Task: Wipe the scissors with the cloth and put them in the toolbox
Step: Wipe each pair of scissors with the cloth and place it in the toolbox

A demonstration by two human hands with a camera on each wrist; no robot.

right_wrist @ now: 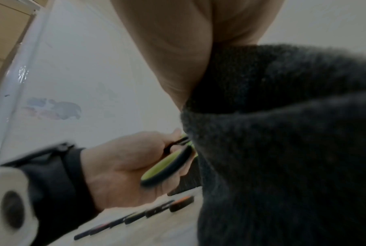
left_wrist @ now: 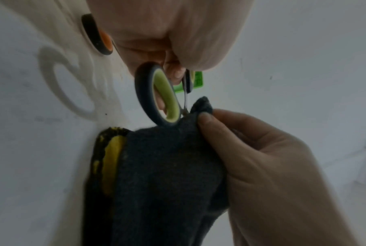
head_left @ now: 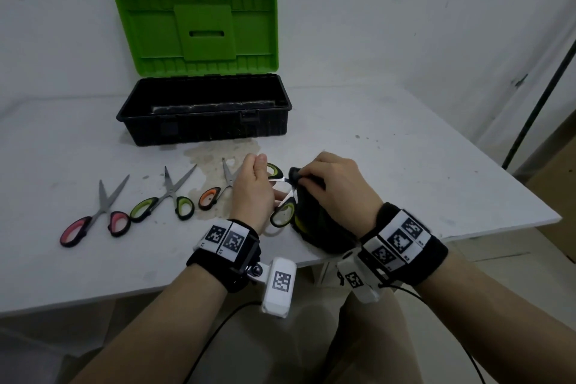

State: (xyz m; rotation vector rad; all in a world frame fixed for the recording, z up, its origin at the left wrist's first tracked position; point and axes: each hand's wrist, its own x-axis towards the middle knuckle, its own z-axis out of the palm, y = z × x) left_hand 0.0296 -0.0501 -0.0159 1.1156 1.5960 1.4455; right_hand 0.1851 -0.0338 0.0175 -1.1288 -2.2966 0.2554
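The scuffed white tabletop (head_left: pixel 405 146) is carrying an open black plastic toolbox with a green lid (head_left: pixel 202 112). Nearer than the toolbox, a brownish stain (head_left: pixel 218 156), pink-handled scissors (head_left: pixel 96 215), green-handled scissors (head_left: pixel 165 199) and orange-handled scissors (head_left: pixel 215 190) are lying in a row.

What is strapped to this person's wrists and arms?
Both forearms are bare, without sleeves or gloves. Each wrist wears a black band topped with white tiles printed with black square codes. A small white camera box, also coded, hangs under each wrist, trailing a thin black cable.
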